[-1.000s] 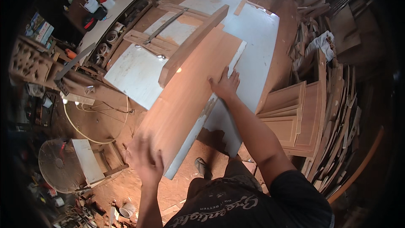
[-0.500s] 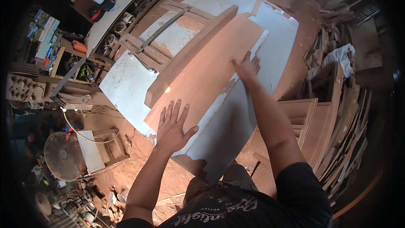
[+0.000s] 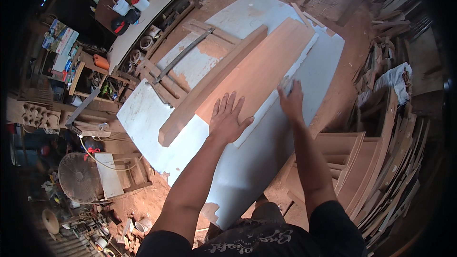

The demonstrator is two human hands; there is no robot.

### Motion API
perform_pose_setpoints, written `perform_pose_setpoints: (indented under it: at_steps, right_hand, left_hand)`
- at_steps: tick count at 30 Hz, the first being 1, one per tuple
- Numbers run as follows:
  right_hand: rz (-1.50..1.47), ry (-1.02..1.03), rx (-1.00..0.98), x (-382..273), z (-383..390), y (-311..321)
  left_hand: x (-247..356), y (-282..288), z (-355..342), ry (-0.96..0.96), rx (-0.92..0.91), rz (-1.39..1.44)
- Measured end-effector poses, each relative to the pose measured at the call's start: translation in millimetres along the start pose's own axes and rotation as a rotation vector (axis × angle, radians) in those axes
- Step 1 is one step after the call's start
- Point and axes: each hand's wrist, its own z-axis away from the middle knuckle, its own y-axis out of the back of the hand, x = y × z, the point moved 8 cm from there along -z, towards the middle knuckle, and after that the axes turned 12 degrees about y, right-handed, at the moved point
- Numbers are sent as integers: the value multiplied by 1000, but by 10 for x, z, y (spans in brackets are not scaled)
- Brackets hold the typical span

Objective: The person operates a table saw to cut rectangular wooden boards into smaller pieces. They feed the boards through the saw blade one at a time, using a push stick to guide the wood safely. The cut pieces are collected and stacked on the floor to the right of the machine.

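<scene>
My left hand (image 3: 230, 121) lies with spread fingers on the near end of a long reddish wooden board (image 3: 262, 66). My right hand (image 3: 291, 99) is open at the board's pale, ragged right edge strip (image 3: 257, 122), fingers apart. A thick wooden beam (image 3: 209, 85) lies along the board's left side. Left of the beam is a wooden frame (image 3: 176, 90) with a long metal bar clamp (image 3: 176, 59) across it. All rest on a large worn white sheet (image 3: 323, 76) serving as the worktop.
A cluttered bench (image 3: 147, 9) with buckets stands back left; a fan (image 3: 76, 176) and white panel (image 3: 109, 173) are lower left. Panel doors (image 3: 342, 166), stacked boards (image 3: 400, 171) and a white sack (image 3: 390, 85) line the right. Scraps (image 3: 119, 233) litter the floor lower left.
The board has slid away from me onto the sheet, beside the beam. Both hands followed it; my left hand now lies farther forward, and my right hand sits at its edge strip.
</scene>
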Motion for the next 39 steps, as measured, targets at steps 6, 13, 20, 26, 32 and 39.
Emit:
perform_pose_setpoints:
  at_steps: [6, 13, 20, 26, 32, 39]
  right_hand:
    - [273, 33, -218, -364, 880, 408]
    - [119, 6, -81, -480, 886, 698]
    - [210, 38, 186, -370, 950, 667]
    - [-634, -531, 629, 327, 1254, 825]
    - [-926, -640, 157, -72, 2073, 679]
    - [-972, -756, -14, -1379, 3555, 881]
  left_hand:
    - [425, -47, -622, 10, -34, -14]
    - [989, -70, -1309, -21, -11, -12]
    - [1600, -206, -1852, -53, 44, -33]
    - [1790, -429, -323, -169, 99, -8]
    - [1055, -381, 2070, -384, 78, -41]
    - [-182, -110, 3737, -626, 59, 73]
